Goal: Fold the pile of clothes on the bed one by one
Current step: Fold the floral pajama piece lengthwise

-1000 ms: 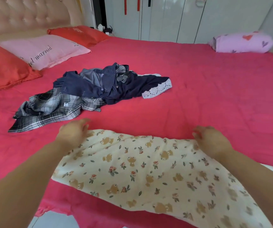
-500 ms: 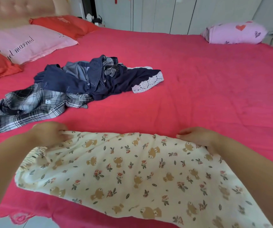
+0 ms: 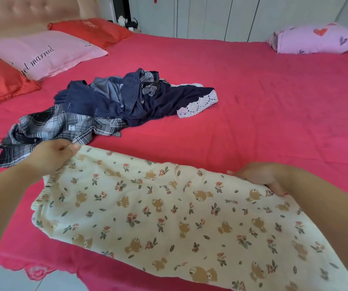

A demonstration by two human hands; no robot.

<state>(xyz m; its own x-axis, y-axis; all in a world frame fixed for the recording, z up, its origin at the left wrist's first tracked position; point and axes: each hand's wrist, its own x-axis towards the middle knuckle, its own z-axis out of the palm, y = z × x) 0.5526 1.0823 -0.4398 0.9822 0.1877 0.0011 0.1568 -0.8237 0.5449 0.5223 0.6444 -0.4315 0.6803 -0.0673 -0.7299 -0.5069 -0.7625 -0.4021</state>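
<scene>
The cream printed garment [image 3: 168, 217] lies spread along the bed [image 3: 273, 101]'s near edge, with the unfolded pile [image 3: 116, 101] at 11 o'clock. The left hand [image 3: 51, 156] pinches its 10 o'clock corner. The right hand [image 3: 261, 175] lies on the 2 o'clock edge, grip unclear. The cloth looks light and limp, best held by its corners.

We had a broad stretch of bare red bed [image 3: 273, 127] open to the right of the printed garment [image 3: 168, 206] and beyond it, clear all the way to the lilac pillow [image 3: 313, 39] at the far corner. Ahead on our left the pile of clothes [image 3: 114, 101] stood in the way, its plaid shirt [image 3: 49, 129] just beside our left hand [image 3: 50, 157]. Red and pink pillows [image 3: 43, 53] closed off the far left.
</scene>
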